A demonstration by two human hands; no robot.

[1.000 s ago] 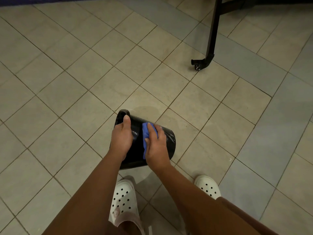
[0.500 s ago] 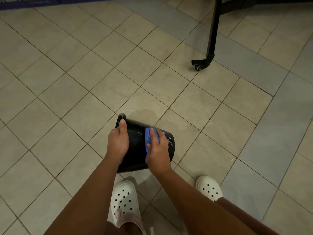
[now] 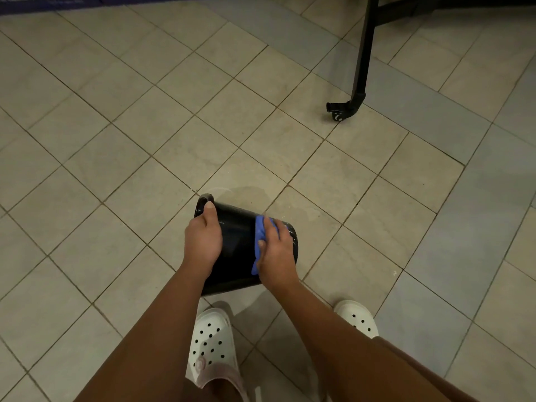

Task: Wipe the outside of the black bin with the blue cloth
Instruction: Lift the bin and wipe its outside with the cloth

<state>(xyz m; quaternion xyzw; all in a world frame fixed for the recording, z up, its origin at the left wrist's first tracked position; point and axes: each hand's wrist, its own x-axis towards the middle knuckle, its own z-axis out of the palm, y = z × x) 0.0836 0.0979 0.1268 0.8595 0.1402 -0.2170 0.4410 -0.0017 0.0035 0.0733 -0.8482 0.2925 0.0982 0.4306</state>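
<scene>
1. Head view, lower centre of the frame: the black bin point(image 3: 236, 242) is tipped on its side over the tiled floor point(image 3: 145, 126), rim towards the upper left, base towards the right; whether it touches the floor cannot be told.
2. The left hand point(image 3: 203, 242) is closed around the bin near the rim, thumb lying along the wall towards the rim edge.
3. The right hand point(image 3: 275, 250) presses the blue cloth point(image 3: 259, 242) flat against the bin's outer wall near its base; the cloth shows along the hand's left edge.
4. Bottom of the frame: two white clogs point(image 3: 213, 343) stand on the tiles, one below the bin, one further right.
5. Upper right: a black frame leg point(image 3: 362, 53) ends in a caster point(image 3: 338, 113), well apart from the bin.
</scene>
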